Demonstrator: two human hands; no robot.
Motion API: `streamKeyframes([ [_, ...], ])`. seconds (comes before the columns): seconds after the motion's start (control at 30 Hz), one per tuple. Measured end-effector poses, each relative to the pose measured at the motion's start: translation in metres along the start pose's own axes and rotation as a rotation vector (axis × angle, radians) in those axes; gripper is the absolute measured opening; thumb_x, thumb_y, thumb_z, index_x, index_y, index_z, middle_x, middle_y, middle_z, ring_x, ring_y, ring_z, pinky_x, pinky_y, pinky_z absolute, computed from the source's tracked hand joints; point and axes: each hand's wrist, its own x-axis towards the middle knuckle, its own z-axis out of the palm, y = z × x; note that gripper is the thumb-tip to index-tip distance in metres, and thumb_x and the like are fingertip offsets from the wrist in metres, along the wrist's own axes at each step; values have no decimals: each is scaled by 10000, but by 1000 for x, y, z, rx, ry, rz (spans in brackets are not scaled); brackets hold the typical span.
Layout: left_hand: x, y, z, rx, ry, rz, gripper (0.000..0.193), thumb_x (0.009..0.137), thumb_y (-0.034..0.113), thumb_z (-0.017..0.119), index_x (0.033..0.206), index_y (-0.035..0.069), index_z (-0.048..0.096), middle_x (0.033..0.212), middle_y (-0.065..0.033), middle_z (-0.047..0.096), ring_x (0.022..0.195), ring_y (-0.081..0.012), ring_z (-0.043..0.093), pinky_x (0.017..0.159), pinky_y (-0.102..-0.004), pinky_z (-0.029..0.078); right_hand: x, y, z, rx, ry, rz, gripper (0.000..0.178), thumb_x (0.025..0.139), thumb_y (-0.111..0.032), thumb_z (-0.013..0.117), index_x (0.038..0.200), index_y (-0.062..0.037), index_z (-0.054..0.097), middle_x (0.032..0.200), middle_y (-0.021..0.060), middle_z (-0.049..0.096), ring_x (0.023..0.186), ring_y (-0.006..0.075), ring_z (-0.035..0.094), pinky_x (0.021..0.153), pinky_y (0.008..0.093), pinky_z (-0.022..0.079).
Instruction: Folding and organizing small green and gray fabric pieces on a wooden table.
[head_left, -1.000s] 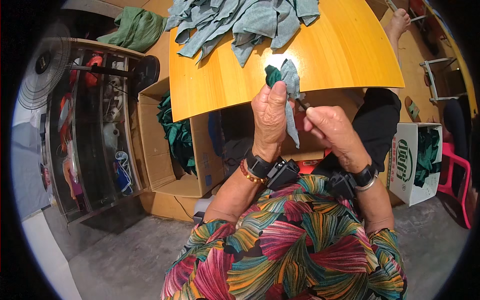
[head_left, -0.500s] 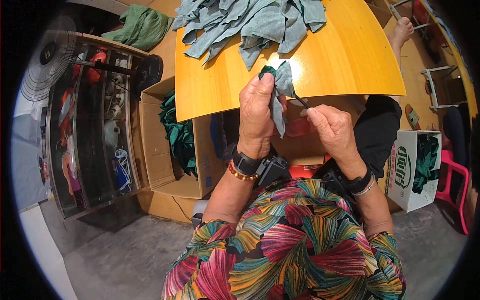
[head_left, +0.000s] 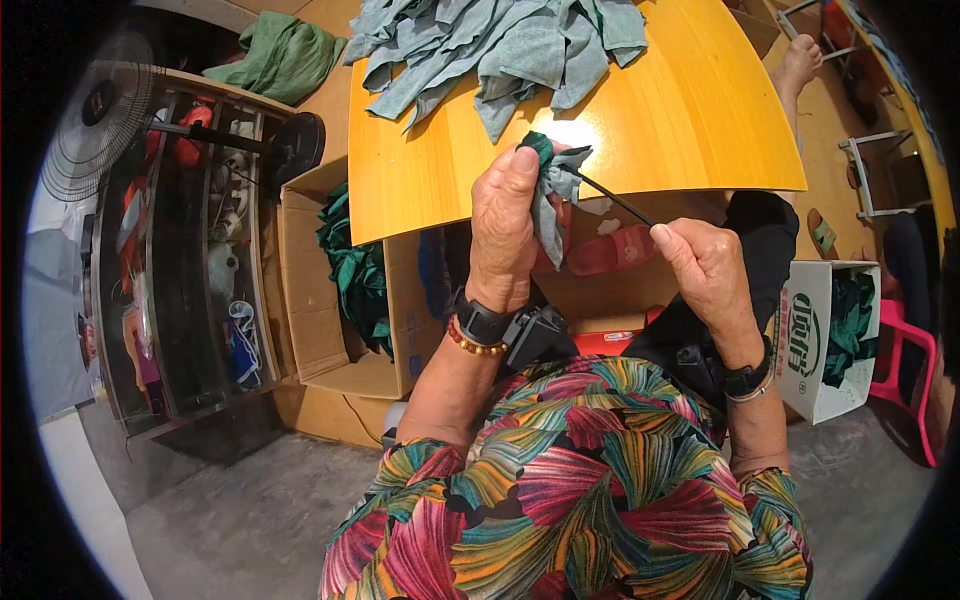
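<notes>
The grey-green cloth [head_left: 547,226] points its long axis and tail toward us, pinched in our left grip [head_left: 503,225] by the wood-grained counter [head_left: 690,120]'s near edge; our right grip [head_left: 708,272] pinches a thin black rod [head_left: 612,197]. Leftward stand a cardboard box [head_left: 306,300] and a fan [head_left: 95,110].

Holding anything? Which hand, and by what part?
Left hand: small green and grey cloth, gripped near its upper end, grey tail hanging. Right hand: thin dark rod, by the end away from the cloth.
</notes>
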Motion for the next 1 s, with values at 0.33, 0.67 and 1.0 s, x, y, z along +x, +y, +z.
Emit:
streamKeyframes([
  [0.33,-3,-2,-2,95,-52,-40,405,892,411,487,929,27,611,594,46,485,483,-23,396,446,-157,300,1,5,2,16,-88,-29,326,857,-238,540,645,9,544,548,150,490,510,304,502,480,365,374],
  [0.67,-4,-18,0,227,-177,-175,474,878,485,467,942,39,615,596,45,431,538,-44,360,483,-203,269,4,31,34,448,-174,46,415,884,-337,509,662,9,565,510,40,490,441,126,454,427,271,358],
  [1.0,-2,-9,4,67,54,8,477,899,441,447,1023,-10,542,549,29,425,459,-53,378,427,-200,295,2,-4,40,979,-469,649,373,917,-327,464,730,-22,569,493,-22,415,390,56,370,370,177,248],
])
